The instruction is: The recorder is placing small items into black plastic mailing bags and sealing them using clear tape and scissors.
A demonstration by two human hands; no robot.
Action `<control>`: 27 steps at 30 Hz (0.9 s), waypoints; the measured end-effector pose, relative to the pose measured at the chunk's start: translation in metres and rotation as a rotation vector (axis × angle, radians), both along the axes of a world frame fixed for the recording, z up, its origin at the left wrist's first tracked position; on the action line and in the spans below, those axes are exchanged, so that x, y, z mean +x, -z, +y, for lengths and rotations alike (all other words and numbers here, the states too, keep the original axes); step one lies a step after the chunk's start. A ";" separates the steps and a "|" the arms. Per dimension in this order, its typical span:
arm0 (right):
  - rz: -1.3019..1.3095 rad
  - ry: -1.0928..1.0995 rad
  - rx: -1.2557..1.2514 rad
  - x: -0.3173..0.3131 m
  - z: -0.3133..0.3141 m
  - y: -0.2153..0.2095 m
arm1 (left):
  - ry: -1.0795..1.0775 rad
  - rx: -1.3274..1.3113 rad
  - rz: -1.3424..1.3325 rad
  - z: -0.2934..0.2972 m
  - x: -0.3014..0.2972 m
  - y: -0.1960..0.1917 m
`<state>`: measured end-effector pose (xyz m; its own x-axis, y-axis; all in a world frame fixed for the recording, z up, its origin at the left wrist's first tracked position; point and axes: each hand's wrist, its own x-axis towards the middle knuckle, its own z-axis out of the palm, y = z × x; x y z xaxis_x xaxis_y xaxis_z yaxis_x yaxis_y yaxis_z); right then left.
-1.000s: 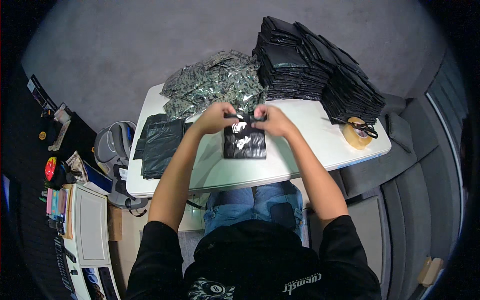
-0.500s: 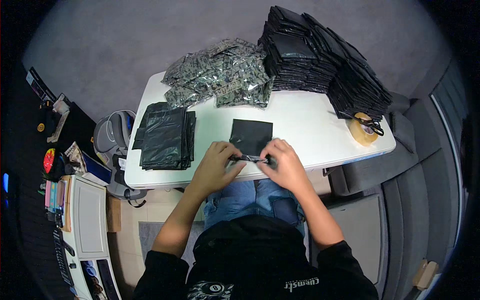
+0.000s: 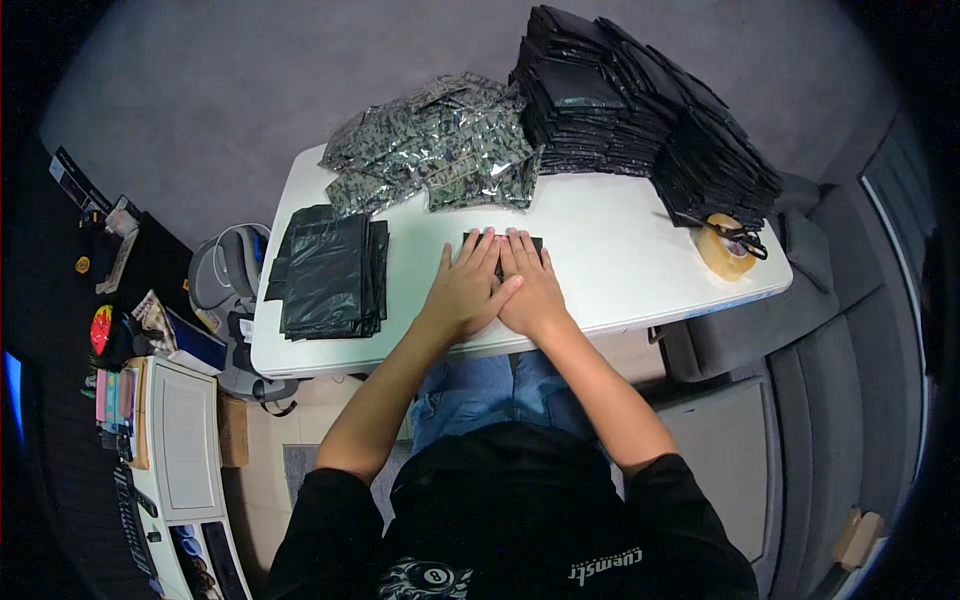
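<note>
My left hand (image 3: 462, 296) and my right hand (image 3: 534, 294) lie flat side by side, fingers stretched toward the far side of the table and thumbs crossing. Both press down on a small black plastic bag (image 3: 499, 271), mostly hidden under them; only its far edge and a strip between the hands show. Neither hand grips anything. To the left of my left hand lies a loose stack of flat black plastic bags (image 3: 325, 275).
The white table (image 3: 620, 260) carries a heap of camouflage-patterned items in clear wrappers (image 3: 435, 145) at the back. Tall stacks of black packages (image 3: 610, 110) stand back right. Black scissors (image 3: 742, 238) rest on a tape roll (image 3: 722, 262) near the right edge. A grey sofa (image 3: 830, 330) stands beyond.
Half a second ago my hands pinched the near edge of the black bag, folded at the table's front. Now they are flattened over it, farther from me.
</note>
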<state>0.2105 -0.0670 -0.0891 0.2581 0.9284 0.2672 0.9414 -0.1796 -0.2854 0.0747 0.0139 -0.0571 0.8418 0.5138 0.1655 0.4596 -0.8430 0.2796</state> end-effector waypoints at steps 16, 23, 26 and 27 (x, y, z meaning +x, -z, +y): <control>-0.022 0.032 -0.152 -0.003 -0.003 -0.014 | -0.063 -0.001 0.030 -0.004 -0.003 -0.001; -0.051 0.015 -0.121 -0.002 -0.005 -0.015 | -0.064 0.014 0.018 -0.003 -0.003 0.000; -0.072 -0.034 -0.099 0.004 -0.011 -0.017 | -0.040 0.035 -0.028 0.003 -0.007 0.005; -0.093 -0.071 -0.091 0.007 -0.014 -0.017 | -0.038 0.038 -0.030 0.006 -0.011 0.008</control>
<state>0.2179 -0.0807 -0.0718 0.1692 0.9649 0.2010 0.9742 -0.1329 -0.1823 0.0635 0.0198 -0.0647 0.8162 0.5382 0.2101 0.4833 -0.8353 0.2622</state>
